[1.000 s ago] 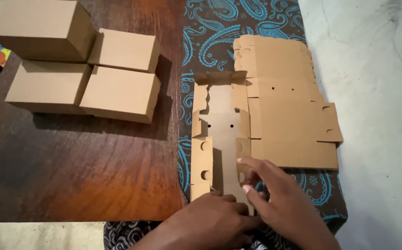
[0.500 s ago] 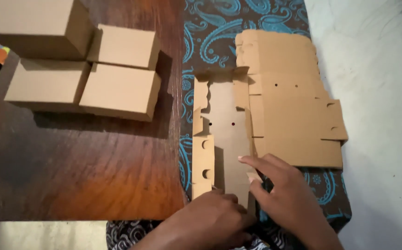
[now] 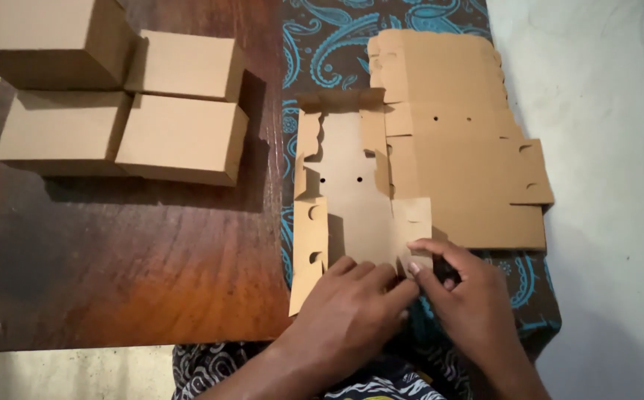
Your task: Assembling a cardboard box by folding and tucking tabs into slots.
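A flat brown cardboard box blank (image 3: pixel 348 192) with punched holes and partly raised side flaps lies on a blue paisley cloth (image 3: pixel 322 44). My left hand (image 3: pixel 352 315) presses flat on the blank's near end, fingers together. My right hand (image 3: pixel 470 304) is beside it, thumb and fingers pinching the near right flap (image 3: pixel 413 222) of the blank. A stack of further flat blanks (image 3: pixel 455 141) lies just to the right, partly under the one I am handling.
Several folded brown cardboard boxes (image 3: pixel 181 137) sit grouped on the dark wooden table (image 3: pixel 129 274) at the upper left. The table's near edge runs along the bottom left. A pale floor (image 3: pixel 611 148) shows on the right.
The blank's side flaps have come up further and it sits a little farther from me. Both hands stay at its near end, the right hand now gripping the right flap.
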